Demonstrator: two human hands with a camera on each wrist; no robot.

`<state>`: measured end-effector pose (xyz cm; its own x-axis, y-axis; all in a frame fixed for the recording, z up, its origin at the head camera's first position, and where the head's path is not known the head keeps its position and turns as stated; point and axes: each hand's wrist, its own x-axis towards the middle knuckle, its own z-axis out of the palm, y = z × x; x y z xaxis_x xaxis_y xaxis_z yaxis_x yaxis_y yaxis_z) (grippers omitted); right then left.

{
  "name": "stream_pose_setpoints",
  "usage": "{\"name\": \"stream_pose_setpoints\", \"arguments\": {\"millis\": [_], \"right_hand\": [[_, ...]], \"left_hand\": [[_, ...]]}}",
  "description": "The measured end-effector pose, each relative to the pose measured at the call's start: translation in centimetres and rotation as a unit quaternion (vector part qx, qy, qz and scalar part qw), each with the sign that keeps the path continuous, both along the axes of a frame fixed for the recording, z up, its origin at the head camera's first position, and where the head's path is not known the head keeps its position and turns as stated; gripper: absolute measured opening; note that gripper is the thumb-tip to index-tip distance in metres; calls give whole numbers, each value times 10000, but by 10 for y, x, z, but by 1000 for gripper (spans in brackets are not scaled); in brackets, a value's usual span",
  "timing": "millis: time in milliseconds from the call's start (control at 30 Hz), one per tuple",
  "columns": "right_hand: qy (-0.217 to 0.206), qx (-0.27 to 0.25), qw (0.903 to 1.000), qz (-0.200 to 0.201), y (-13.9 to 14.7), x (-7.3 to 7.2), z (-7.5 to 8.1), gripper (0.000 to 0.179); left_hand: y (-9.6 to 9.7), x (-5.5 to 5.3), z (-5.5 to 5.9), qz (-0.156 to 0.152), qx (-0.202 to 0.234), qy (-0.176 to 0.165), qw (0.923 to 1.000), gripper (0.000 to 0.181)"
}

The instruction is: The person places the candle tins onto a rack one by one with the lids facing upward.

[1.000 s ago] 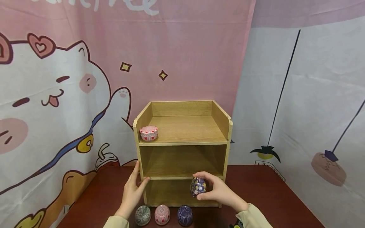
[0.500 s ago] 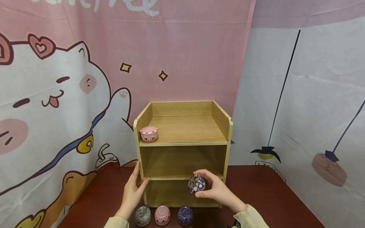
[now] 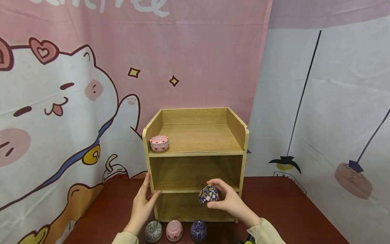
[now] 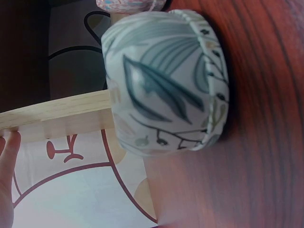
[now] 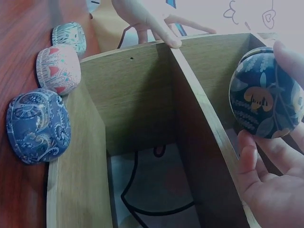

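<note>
My right hand [image 3: 226, 200] holds a small round tin [image 3: 208, 194] with a dark blue floral print, between thumb and fingers, in front of the wooden shelf's middle board. In the right wrist view this tin [image 5: 263, 95] is tilted. My left hand [image 3: 141, 205] rests on the left side of the shelf [image 3: 196, 154], thumb on the front edge and fingers straight along the outside. A grey-green leaf tin [image 3: 153, 231], a pink heart tin [image 3: 174, 230] and a purple-blue paisley tin [image 3: 198, 231] stand in a row before the shelf.
Another pink heart tin [image 3: 159, 143] sits at the left front of the top board. The shelf stands on a dark red-brown table [image 3: 283, 210]. Behind it hangs a printed cloth [image 3: 207, 61] with a cartoon cat.
My right hand has moved the dark blue tin slightly up and to the left, and the tin has turned in its fingers. My left hand stays on the shelf.
</note>
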<state>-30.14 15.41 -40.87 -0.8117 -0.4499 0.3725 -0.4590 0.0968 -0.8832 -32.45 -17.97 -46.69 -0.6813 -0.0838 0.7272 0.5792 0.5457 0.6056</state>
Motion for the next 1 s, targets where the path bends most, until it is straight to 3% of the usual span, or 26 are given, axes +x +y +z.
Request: {"name": "stream_pose_setpoints", "arguments": {"millis": [300,800,1000], "right_hand": [[-3,-48,9999,-98,-6,-2,4,68],[-235,-72,9997,9,-13,-4,15,67],[-246,-72,9997,11,-13,-6,17,67]], "left_hand": [[0,-2,-2,102,-152,205,9996,89],[-1,0,-1,73,-214,198,9995,88],[-1,0,0,33,-69,21,10000,90]]}}
